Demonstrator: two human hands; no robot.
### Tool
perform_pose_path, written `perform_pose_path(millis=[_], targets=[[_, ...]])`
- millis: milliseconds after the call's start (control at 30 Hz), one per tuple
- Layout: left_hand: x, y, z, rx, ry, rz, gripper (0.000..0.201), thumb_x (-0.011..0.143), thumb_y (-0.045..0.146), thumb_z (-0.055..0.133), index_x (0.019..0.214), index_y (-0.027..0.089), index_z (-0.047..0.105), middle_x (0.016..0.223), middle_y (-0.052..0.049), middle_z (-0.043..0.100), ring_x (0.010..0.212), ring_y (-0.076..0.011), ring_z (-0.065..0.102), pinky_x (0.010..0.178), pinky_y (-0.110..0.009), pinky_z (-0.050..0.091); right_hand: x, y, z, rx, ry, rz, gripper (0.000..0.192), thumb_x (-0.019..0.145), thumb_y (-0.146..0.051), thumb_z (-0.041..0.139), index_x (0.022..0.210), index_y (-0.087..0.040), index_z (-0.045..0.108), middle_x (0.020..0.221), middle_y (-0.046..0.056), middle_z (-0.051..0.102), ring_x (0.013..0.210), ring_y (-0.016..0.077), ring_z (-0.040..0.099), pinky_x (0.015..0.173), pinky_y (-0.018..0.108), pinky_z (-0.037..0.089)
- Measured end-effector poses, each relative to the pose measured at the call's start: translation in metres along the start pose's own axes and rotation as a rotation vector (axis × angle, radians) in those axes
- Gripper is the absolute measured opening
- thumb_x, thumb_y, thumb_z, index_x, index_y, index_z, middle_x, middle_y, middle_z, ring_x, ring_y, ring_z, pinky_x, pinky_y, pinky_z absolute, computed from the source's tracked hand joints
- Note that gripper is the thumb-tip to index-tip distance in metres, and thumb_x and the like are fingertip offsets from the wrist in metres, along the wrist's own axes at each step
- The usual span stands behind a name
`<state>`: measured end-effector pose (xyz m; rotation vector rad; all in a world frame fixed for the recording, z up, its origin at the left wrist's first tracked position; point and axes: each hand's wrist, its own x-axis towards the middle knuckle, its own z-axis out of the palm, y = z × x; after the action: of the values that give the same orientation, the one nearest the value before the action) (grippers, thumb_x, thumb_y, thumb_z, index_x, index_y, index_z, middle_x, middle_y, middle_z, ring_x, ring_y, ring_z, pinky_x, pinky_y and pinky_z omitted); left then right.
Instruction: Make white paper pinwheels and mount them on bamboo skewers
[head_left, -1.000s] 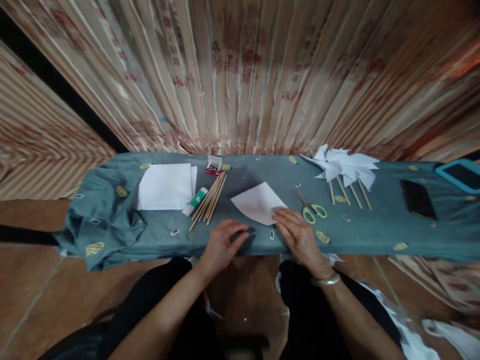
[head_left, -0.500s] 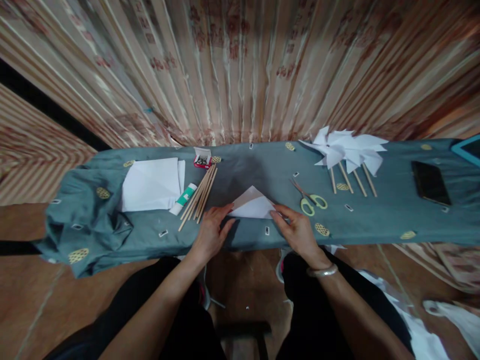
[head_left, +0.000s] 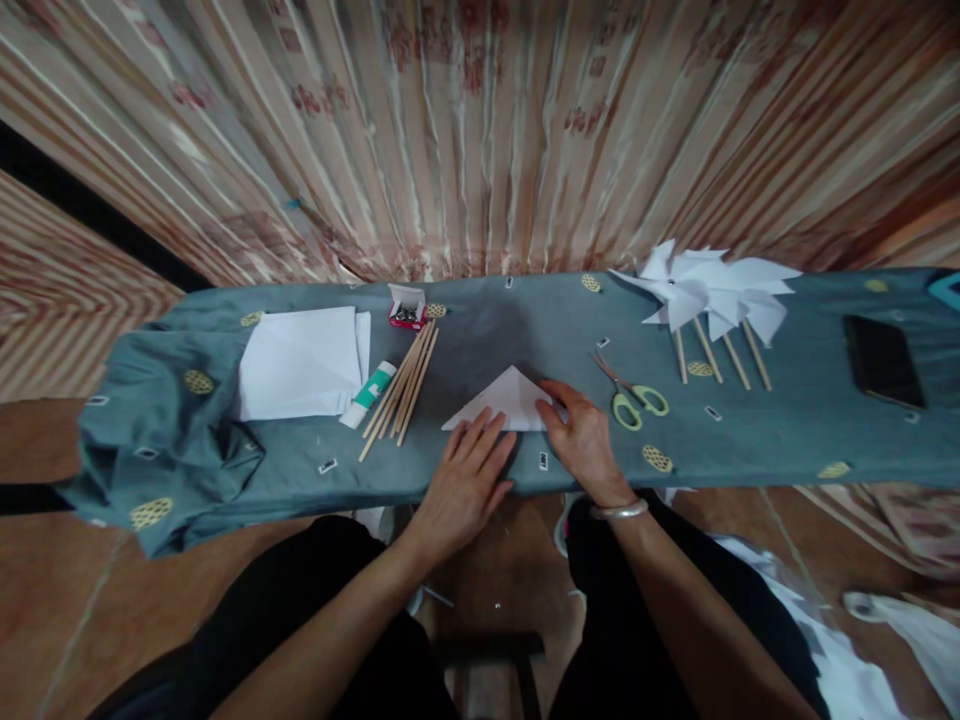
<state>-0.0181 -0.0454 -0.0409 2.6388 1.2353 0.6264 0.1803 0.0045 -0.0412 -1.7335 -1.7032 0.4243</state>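
Note:
A sheet of white paper folded into a triangle (head_left: 514, 390) lies on the cloth-covered table before me, its peak pointing away. My left hand (head_left: 466, 480) rests its outstretched fingers flat on the paper's near edge. At the right corner, my right hand (head_left: 581, 435) grips the folded paper between thumb and fingers; a bracelet is on that wrist. Just right of this hand lie scissors with green handles (head_left: 634, 400). Left of the paper, several wooden sticks (head_left: 401, 390) lie in a loose bundle beside a green and white glue stick (head_left: 368, 395).
A stack of white paper (head_left: 300, 365) lies on the left. Behind the sticks stands a small open red box (head_left: 407, 312) of metal pieces. Several white paper pinwheels (head_left: 712, 285) on sticks lie at the back right, near a dark phone (head_left: 885, 360). A curtain (head_left: 480, 150) hangs behind the table.
My left hand has let go of the left corner and moved right, flattening over the fold. The right hand stays at the right corner, its fingers further up. The view has shifted slightly.

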Motion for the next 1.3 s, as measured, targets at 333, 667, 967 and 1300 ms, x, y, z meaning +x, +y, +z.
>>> perform_pose_path(millis=[333,667,967,1300], targets=[[-0.0035,0.0034,0.0052,0.071,-0.134,-0.054,0.060,0.090,0.038,0.058,0.142,0.012,0.042,0.154,-0.019,0.038,0.148,-0.0376,0.019,0.115,-0.061,0.026,0.0006,0.0036,0.0064,-0.027,0.036,-0.162,0.032,0.094,-0.028,0.045,0.109,-0.016,0.070,0.107,0.013,0.074,0.099,0.0271,0.066,0.094,0.042,0.049],[-0.0007,0.0040,0.0051,0.058,-0.177,-0.078,0.064,0.090,0.043,0.057,0.143,0.010,0.042,0.154,-0.019,0.038,0.147,-0.0397,0.021,0.115,-0.061,0.026,0.0018,0.0033,0.0079,-0.057,0.042,-0.204,0.030,0.093,-0.023,0.045,0.105,-0.014,0.071,0.106,0.013,0.074,0.099,0.0271,0.065,0.093,0.041,0.049],[-0.0014,0.0034,0.0072,0.065,-0.177,-0.087,0.066,0.090,0.045,0.057,0.144,0.011,0.040,0.155,-0.020,0.037,0.148,-0.0386,0.019,0.116,-0.060,0.025,0.0020,0.0026,0.0089,-0.076,0.045,-0.220,0.029,0.093,-0.022,0.045,0.106,-0.016,0.070,0.106,0.012,0.073,0.099,0.0267,0.065,0.093,0.042,0.049],[-0.0008,0.0035,0.0065,0.078,-0.182,-0.084,0.065,0.091,0.047,0.055,0.143,0.012,0.041,0.154,-0.019,0.037,0.148,-0.0394,0.021,0.116,-0.061,0.025,0.0015,0.0020,0.0100,-0.116,0.017,-0.242,0.033,0.096,-0.024,0.040,0.110,-0.015,0.068,0.107,0.014,0.072,0.101,0.0279,0.063,0.095,0.045,0.047]])
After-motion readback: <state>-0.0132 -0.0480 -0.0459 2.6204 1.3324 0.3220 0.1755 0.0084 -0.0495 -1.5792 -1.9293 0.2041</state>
